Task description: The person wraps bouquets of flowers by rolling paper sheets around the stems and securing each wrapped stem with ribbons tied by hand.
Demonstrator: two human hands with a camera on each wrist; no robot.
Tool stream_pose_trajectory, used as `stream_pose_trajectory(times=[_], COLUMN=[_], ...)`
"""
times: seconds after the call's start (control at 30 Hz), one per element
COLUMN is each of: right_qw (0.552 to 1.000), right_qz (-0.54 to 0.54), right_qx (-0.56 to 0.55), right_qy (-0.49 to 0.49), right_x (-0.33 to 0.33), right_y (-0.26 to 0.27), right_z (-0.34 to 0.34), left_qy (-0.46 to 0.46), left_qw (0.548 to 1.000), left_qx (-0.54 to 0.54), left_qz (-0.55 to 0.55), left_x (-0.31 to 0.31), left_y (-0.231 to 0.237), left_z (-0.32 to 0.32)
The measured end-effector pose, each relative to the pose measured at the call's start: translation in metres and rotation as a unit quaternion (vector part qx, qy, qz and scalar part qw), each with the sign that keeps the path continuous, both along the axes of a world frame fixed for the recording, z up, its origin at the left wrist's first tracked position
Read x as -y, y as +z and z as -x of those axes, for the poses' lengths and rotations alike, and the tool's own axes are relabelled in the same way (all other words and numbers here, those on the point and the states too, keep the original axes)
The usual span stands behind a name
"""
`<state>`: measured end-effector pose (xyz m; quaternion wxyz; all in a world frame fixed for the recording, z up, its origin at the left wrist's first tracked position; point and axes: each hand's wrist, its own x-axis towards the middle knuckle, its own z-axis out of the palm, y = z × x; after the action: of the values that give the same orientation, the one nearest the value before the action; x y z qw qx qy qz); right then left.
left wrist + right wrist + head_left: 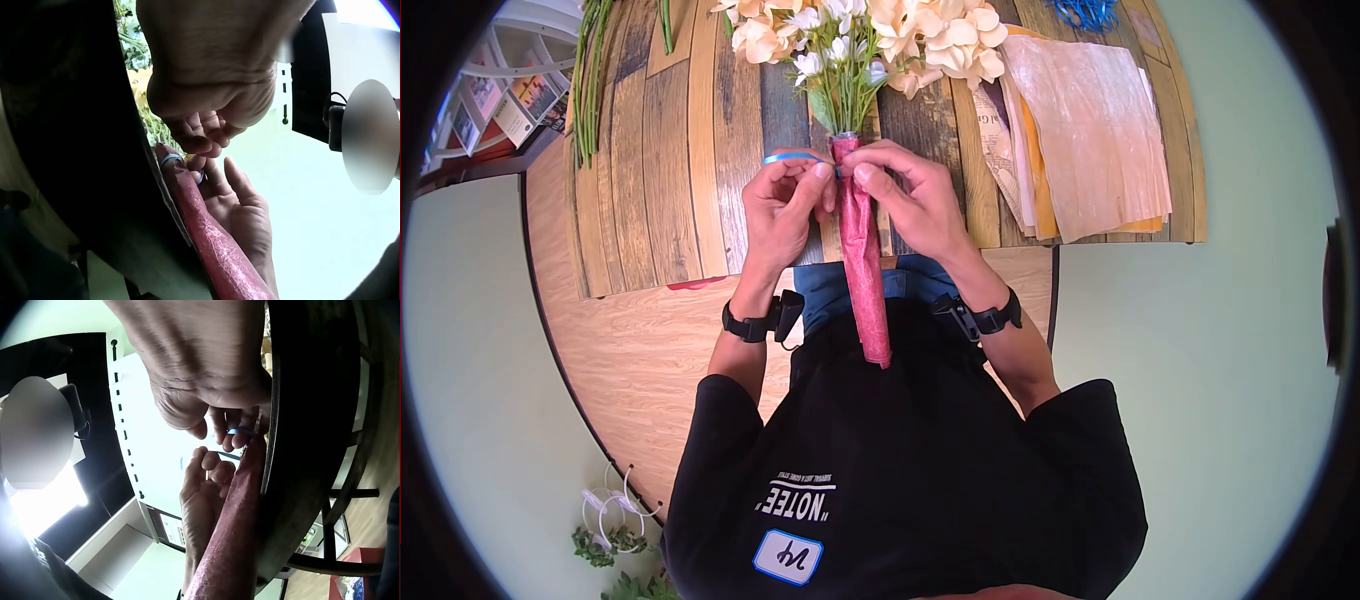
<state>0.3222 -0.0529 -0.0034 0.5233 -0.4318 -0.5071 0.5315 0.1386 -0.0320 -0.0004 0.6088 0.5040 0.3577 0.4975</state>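
A bouquet of white flowers (838,48) and cream blooms (945,35) lies on the table, its stems wrapped in pink paper (862,260) that hangs past the edge toward the lap. Around the top of the wrap runs a blue ribbon (792,157), also visible in the left wrist view as a band (171,159). The left hand (785,210) pinches the ribbon left of the wrap. Against the right side, the right hand (915,200) has thumb and index finger at the ribbon (236,432); its fingers curl there.
Stacked wrapping sheets (1095,140) lie on the wooden table (640,190) at the right. Green stems (588,90) are at the far left, and blue shredded ribbon (1085,12) sits at the back right. The table's front edge is just below the hands.
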Motion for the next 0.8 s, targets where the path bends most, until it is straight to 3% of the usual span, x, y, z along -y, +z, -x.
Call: stream_pose_trajectory(times=[0.17,0.27,0.33,0.43,0.63,0.8], right_qw=[0.993,0.988,0.985,0.987,0.989,0.99], right_qz=[-0.093,-0.121,-0.13,-0.113,-0.08,-0.084], right_qx=[0.067,0.095,0.11,0.117,0.126,0.111], right_qy=[0.013,0.0,-0.001,-0.008,-0.019,-0.006], right_x=[0.0,0.001,0.001,0.001,0.0,-0.003], right_y=[0.001,0.0,-0.002,-0.003,-0.001,-0.001], right_z=[0.002,0.006,0.007,0.009,0.01,0.009], left_qy=[0.005,0.005,-0.016,-0.034,-0.108,-0.131], left_qw=[0.999,0.991,0.96,0.946,0.948,0.937], left_qx=[-0.046,-0.119,-0.234,-0.279,-0.237,-0.262], left_qz=[-0.025,-0.054,-0.154,-0.16,-0.185,-0.191], left_x=[-0.001,-0.004,-0.01,-0.015,-0.033,-0.033], left_y=[0.008,0.017,0.024,0.032,0.028,0.03], left_z=[-0.002,-0.002,-0.002,-0.003,0.002,0.013])
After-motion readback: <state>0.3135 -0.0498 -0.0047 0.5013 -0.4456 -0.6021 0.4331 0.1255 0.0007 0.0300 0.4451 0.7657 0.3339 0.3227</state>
